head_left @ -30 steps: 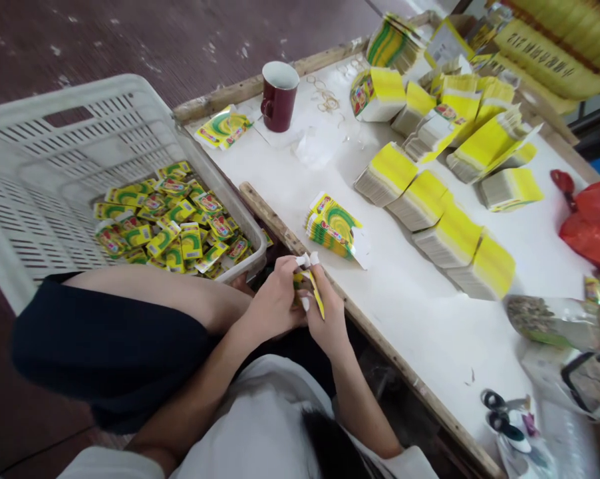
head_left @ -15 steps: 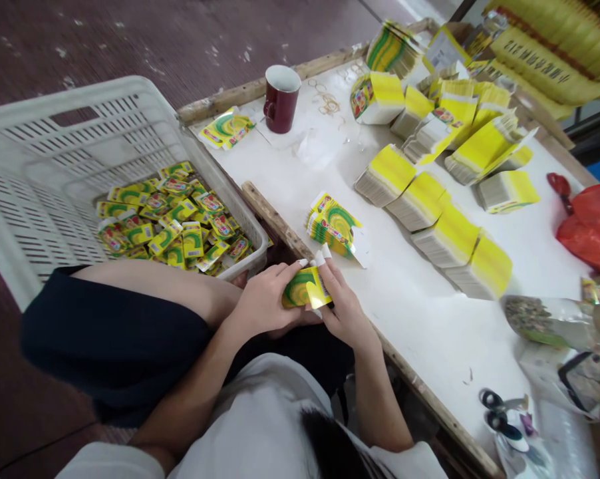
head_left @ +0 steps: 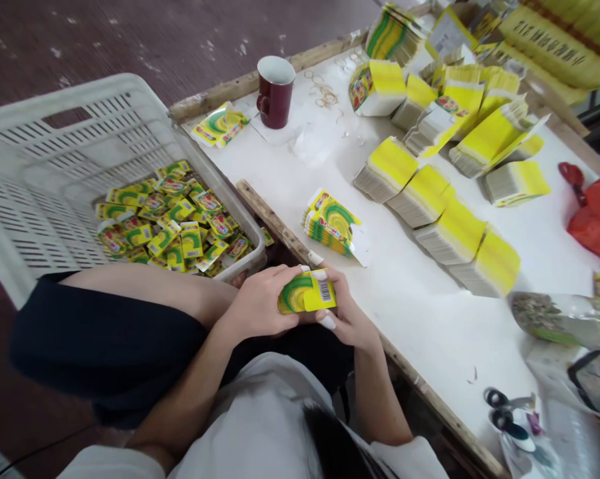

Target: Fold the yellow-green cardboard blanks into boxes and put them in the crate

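Between my hands, over my lap at the table's edge, is a small yellow-green cardboard box [head_left: 300,293] with a barcode showing on its right part. My left hand [head_left: 257,299] is closed round its left end. At the right end my right hand [head_left: 347,309] grips it between the fingers and thumb, with white coverings on the fingertips. Just beyond them on the table lies a stack of flat printed cartons [head_left: 332,223]. To the left, a white plastic crate [head_left: 115,100] holds many small yellow-green boxes [head_left: 175,219].
Banded stacks of yellow cartons [head_left: 434,206] run across the white table [head_left: 410,339]. A maroon mug [head_left: 276,93] and rubber bands [head_left: 324,96] are at the far left edge. Scissors [head_left: 502,409], a red bag [head_left: 599,219] and a clear jar [head_left: 544,319] sit on the right.
My right fingers have moved down from the box's top edge, and its barcode side now shows more fully. The flap that stuck out at its right end now lies flat. The view has shifted slightly.
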Demonstrator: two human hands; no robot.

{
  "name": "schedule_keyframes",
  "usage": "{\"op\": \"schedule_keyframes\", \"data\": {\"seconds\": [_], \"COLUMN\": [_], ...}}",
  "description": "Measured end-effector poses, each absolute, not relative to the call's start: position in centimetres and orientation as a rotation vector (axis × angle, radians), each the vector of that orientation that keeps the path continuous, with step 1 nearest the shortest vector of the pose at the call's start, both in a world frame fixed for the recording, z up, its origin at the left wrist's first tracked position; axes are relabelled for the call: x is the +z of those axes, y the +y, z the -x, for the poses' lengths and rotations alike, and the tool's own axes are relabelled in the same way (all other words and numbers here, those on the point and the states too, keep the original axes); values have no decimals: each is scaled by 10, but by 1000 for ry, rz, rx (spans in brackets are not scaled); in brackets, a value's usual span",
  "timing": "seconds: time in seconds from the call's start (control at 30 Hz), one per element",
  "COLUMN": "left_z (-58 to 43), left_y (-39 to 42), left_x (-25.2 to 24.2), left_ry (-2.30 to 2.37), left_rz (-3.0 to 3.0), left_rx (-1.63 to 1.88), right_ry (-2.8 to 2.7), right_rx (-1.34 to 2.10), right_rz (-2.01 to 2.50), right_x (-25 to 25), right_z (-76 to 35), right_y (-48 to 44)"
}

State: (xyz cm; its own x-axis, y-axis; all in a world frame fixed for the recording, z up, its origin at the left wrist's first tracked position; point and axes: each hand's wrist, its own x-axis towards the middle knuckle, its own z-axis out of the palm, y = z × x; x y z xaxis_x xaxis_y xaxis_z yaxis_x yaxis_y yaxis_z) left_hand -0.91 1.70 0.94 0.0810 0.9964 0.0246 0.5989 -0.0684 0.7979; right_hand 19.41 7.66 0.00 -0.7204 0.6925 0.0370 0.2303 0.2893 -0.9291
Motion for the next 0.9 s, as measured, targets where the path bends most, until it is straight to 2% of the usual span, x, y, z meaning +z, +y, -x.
{"op": "schedule_keyframes", "data": {"seconds": [0.1, 0.2, 0.27, 0.33, 0.43, 0.6, 0.77, 0.9], "left_z": [5, 2, 4, 6, 8, 3, -3, -9], "left_y": [17, 22, 27, 31, 33, 28, 28, 29], "left_x": [3, -5, -9, -13, -16, -18, -19, -23], "left_ry": [1582, 1495, 1337, 1191, 1151, 1125, 1110, 1135], "left_rz": [-1597, -1083, -554, -139, 8, -143, -209, -310], "left_rx": [951, 1515, 1960, 2155, 2014, 1824, 1734, 1620], "right_ry": [-1982, -1857, -1759, -1722, -1789, -1895, -1783, -1649], "right_rx": [1376, 1226, 996, 734, 479, 312, 457, 567], "right_rz": [942, 1003, 1176, 1382, 1574, 1608, 1619, 1460], "right_x": [-6, -7, -8, -11, -18, -23, -14, 1], "right_z": [-187, -183, -184, -184, -181, -174, -171, -171], "right_y": [70, 81, 98, 118, 143, 156, 146, 127]}}
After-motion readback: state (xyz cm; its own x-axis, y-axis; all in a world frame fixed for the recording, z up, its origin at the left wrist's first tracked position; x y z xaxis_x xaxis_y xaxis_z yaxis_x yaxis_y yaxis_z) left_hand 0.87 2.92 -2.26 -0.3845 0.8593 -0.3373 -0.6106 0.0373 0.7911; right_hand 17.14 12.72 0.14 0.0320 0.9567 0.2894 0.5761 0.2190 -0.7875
